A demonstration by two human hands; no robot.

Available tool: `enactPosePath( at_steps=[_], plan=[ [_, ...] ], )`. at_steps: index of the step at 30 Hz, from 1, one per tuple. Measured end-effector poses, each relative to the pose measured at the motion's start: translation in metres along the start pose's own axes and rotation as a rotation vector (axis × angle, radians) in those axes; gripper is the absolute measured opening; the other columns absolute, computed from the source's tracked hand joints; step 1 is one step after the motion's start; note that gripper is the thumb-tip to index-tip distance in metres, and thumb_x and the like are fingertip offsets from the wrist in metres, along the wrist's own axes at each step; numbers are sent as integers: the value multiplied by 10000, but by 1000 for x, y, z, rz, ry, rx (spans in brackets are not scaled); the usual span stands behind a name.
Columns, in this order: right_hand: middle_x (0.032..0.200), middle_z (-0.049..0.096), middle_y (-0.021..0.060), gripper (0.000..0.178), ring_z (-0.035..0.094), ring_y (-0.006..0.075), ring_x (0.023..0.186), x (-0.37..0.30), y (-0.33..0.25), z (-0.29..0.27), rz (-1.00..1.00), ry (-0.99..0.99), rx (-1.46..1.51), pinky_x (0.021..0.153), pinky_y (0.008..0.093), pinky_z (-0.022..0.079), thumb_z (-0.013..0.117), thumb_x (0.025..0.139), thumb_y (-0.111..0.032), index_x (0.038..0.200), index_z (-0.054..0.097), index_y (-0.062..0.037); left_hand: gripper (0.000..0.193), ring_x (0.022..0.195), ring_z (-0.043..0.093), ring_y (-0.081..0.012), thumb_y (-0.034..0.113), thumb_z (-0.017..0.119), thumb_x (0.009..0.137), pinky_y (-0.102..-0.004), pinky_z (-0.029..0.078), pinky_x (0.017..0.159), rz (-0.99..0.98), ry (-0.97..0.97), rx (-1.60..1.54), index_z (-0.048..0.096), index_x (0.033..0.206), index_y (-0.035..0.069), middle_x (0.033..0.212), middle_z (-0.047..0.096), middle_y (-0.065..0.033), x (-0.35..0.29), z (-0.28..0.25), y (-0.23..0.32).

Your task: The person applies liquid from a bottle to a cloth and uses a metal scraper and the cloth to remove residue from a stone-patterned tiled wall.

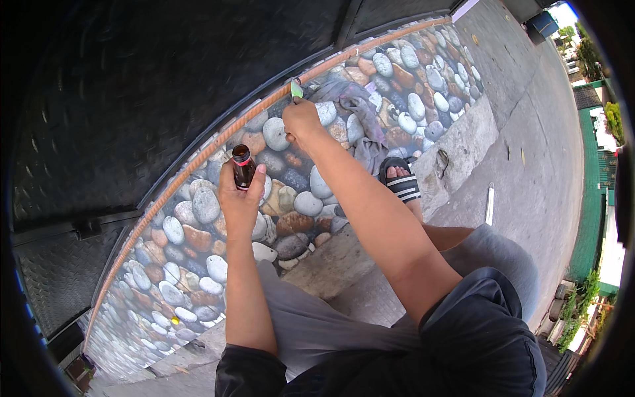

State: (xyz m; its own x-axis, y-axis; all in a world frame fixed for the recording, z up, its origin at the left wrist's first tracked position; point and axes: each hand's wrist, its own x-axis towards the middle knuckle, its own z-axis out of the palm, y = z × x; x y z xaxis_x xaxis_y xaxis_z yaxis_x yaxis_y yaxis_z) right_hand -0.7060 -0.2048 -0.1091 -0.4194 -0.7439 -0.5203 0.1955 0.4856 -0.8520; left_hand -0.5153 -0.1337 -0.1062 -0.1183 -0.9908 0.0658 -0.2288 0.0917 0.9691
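My left hand [239,202] is wrapped round a small brown glass bottle [244,173] with a red band near its neck. The bottle stands upright and its mouth is uncapped. Farther off, my right hand [302,122] pinches a small light-green tool [296,88], whose exact kind I cannot make out. Its far end is at the orange-brown edge strip [264,104] that runs along the foot of the black metal gate [165,86]. Just right of this hand, a crumpled grey-purple cloth [360,109] lies on the pebble-patterned surface [306,204].
My foot in a black sandal with white stripes [403,185] rests at the border of the pebble pattern. Grey concrete [522,126] stretches to the right, with a white strip [489,204] lying on it. A blue container [542,25] stands at the far right.
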Motion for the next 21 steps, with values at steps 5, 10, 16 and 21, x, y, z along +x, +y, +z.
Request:
enactPosePath(
  at_steps=[5, 10, 16, 21],
  plan=[
    [727, 449, 52, 592, 426, 138, 534, -8, -2, -5, 86, 5, 360, 424, 286, 346, 374, 979, -94, 1563, 282, -72, 343, 740, 498, -93, 217, 788, 882, -257, 447, 659, -54, -34, -59, 606, 1094, 17, 853, 563, -4, -1, 9, 11],
    [741, 443, 44, 575, 428, 131, 554, -12, -10, 0, 122, 9, 540, 426, 281, 348, 375, 1001, -121, 1566, 273, -101, 334, 730, 500, -89, 218, 785, 884, -252, 443, 649, 2, -25, -16, 607, 1090, 24, 853, 571, -4, 0, 8, 3],
    [731, 426, 34, 513, 419, 128, 548, -11, -7, 2, 98, 16, 540, 428, 279, 347, 372, 1010, -143, 1520, 336, -89, 323, 675, 502, -72, 197, 778, 894, -233, 431, 586, 31, -26, 8, 593, 1098, 28, 846, 569, -4, -1, 6, 5],
    [749, 433, 34, 502, 418, 125, 551, -10, -6, 6, 58, 61, 535, 429, 284, 344, 381, 1020, -158, 1517, 339, -100, 315, 620, 504, -57, 155, 766, 901, -218, 409, 513, 32, -43, -4, 568, 1112, 30, 831, 562, 0, -4, 2, 18]
  ],
)
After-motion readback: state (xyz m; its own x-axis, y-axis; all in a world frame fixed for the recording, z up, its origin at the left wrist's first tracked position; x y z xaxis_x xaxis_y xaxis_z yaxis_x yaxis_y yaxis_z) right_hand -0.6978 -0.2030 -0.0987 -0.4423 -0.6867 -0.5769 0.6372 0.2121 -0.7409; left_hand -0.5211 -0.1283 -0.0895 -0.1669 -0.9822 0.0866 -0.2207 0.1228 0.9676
